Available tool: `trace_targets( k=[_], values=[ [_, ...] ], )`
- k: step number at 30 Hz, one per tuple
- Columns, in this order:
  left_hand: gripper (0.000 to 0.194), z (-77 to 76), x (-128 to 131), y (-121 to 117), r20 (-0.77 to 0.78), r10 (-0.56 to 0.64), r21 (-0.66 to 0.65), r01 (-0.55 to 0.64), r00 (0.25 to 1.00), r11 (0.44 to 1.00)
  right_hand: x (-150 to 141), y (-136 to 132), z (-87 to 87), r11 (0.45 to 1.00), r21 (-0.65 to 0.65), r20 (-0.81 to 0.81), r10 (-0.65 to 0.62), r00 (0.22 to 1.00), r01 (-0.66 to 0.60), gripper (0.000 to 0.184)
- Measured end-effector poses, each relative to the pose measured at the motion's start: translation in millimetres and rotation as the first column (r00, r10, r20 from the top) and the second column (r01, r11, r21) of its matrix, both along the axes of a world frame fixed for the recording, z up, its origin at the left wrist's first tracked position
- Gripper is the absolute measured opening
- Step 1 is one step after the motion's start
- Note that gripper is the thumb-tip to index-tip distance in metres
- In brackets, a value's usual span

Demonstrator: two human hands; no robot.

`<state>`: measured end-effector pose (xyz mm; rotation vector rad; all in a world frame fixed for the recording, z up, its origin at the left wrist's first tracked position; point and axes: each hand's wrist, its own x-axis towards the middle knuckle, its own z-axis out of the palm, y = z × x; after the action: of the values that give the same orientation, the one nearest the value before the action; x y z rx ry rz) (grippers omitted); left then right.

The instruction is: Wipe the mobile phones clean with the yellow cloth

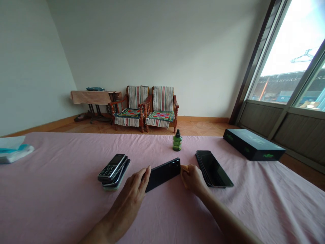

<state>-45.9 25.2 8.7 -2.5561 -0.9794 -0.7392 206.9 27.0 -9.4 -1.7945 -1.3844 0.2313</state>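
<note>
My left hand [138, 183] grips the left end of a black smartphone [164, 174], which is tilted up on its long edge with its camera lenses toward me. At the phone's right end my right hand [191, 178] is closed, touching or nearly touching it. A small yellowish bit shows between its fingers, too small to name. Left of my hands lies a stack of phones with a silver-and-black keypad phone [113, 167] on top. Just beyond my right hand is a stack of dark, flat devices, topped by a large black smartphone [214, 169].
A pink cloth [63, 203] covers the surface. Farther back stand a green bottle [177, 141] with a black top and, at the right, a black box [254, 144]. A tissue pack [15, 154] lies at the left edge. Two wooden chairs [161, 117] stand beyond.
</note>
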Motion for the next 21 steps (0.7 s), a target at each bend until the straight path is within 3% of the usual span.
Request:
trace_targets(
  k=[9,15,21],
  values=[
    [0.077,3.2,-6.3,1.1,-0.073,-0.045,-0.03,0.043,0.996,0.999,1.4,-0.3,-0.5,0.998,-0.041,-0.023,0.053,0.998,-0.054,0.019],
    [0.074,-1.3,-11.7,6.5,-0.046,-0.111,-0.029,0.11,0.993,0.993,5.9,0.9,-4.8,0.994,-0.062,-0.101,0.081,0.992,-0.088,0.018],
    [0.05,4.6,-12.2,6.2,-0.013,-0.225,0.032,0.225,0.974,0.974,16.5,6.6,-12.0,0.99,-0.083,-0.238,0.091,0.967,-0.113,0.017]
  ],
)
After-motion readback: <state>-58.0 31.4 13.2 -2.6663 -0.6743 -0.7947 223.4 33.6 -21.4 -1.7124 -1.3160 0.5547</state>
